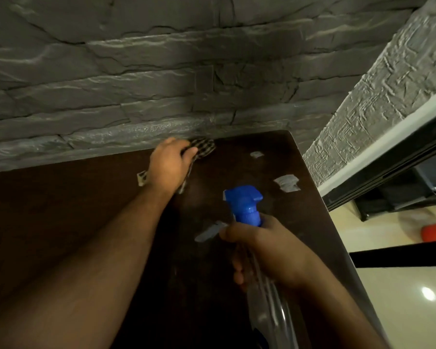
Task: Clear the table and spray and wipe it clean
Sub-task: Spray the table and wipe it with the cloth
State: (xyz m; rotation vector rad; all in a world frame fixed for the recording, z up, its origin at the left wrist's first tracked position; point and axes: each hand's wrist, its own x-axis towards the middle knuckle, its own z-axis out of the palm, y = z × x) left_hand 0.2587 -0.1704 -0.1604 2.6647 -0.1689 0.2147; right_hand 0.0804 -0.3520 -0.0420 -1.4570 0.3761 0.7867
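Wipe stage, counter (73, 222) mostly cleared.
Left hand (168, 165) grips cloth (204, 147), right hand (269, 250) grips spray bottle (247, 210); paper scraps (287, 183) remain.

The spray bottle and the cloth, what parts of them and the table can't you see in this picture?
Head view only:
- Spray bottle: bottom cut off by the picture's lower edge; the right hand covers its neck.
- Checked cloth: mostly hidden under the left hand; blurred.
- Table: left and near parts cut off by the edges and covered by both arms.
- Pale patches on the table: too blurry to identify.
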